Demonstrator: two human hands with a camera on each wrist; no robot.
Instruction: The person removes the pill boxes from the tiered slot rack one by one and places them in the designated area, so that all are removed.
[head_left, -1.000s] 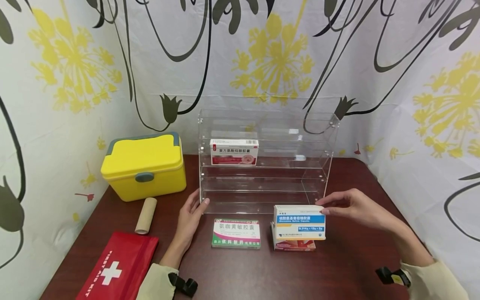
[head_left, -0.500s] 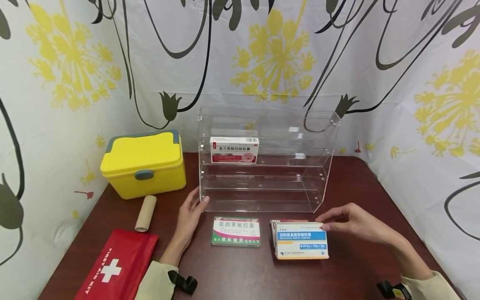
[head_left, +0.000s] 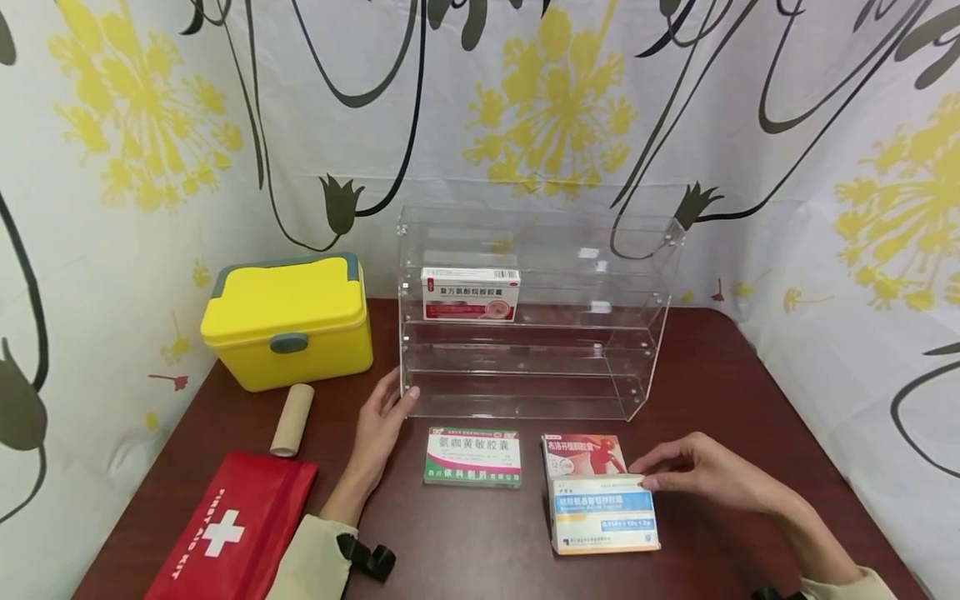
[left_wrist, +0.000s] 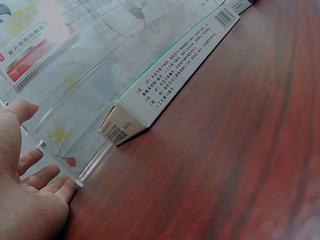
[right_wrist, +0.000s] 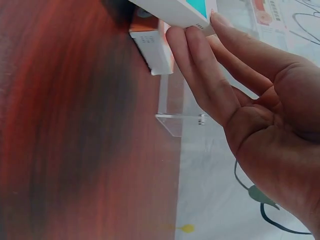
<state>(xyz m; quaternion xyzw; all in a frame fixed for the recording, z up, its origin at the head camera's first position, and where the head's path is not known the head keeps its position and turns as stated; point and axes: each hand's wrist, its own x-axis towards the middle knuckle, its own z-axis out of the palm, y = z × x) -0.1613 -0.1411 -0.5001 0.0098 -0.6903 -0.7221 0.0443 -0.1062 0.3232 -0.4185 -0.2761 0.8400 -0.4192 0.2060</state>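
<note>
My right hand (head_left: 701, 473) pinches the top right corner of a white and blue medicine box (head_left: 603, 517), tilted in front of a red and white medicine box (head_left: 585, 454). In the right wrist view, thumb and fingers hold the end of the white box (right_wrist: 175, 11). The left hand (head_left: 381, 425) grips the lower left side panel of a clear acrylic display rack (head_left: 517, 408), thumb on the inner side and fingers outside. A green and white medicine box (head_left: 472, 457) lies flat before the rack. Another red and white medicine box (head_left: 471, 296) stands on an upper tier at left.
A yellow lidded case (head_left: 288, 325) stands at the back left of the dark red table (head_left: 450, 558). Near it lie a cardboard tube (head_left: 292, 419) and a red first aid pouch (head_left: 232, 529). A patterned curtain (head_left: 465, 150) encloses the table's back and sides.
The right hand has drawn the white and blue box toward the person and down, uncovering the red box's face behind it. The left hand stays at the rack.
</note>
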